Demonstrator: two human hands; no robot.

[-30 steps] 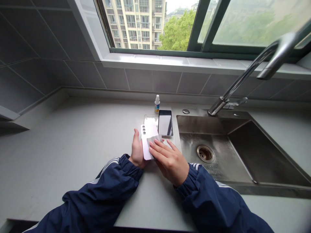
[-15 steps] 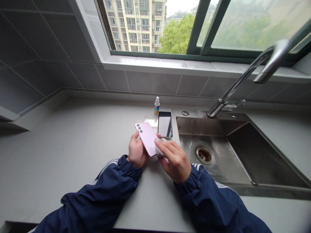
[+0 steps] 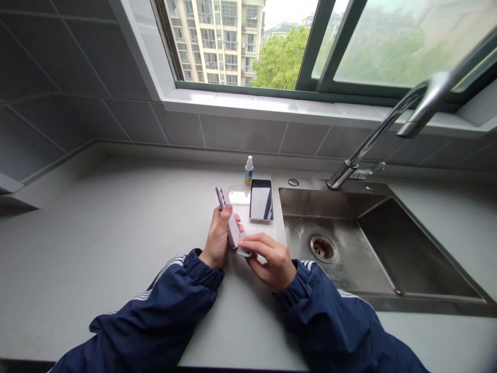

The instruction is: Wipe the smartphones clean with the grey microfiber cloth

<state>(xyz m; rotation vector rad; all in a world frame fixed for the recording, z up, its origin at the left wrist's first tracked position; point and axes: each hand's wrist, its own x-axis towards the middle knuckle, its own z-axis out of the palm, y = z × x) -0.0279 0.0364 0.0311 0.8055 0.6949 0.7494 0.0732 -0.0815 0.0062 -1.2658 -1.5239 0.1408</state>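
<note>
My left hand (image 3: 216, 238) grips a pale pink phone (image 3: 229, 220) and holds it on edge, tilted, above the grey counter (image 3: 116, 233). My right hand (image 3: 269, 259) pinches a small white cloth (image 3: 244, 252) against the phone's near lower end. A second phone (image 3: 261, 199) lies screen up just beyond, beside a clear phone case (image 3: 239, 195). A little white spray bottle (image 3: 248, 170) stands behind them by the wall.
A steel sink (image 3: 373, 248) with a round drain (image 3: 323, 248) lies right of my hands. Its chrome tap (image 3: 392, 122) arches over the basin. Grey tiles and a window sill (image 3: 272, 106) run along the back.
My left hand has rolled the pink phone from back-up to standing on its edge. My right hand with the cloth has slid down to the phone's near end.
</note>
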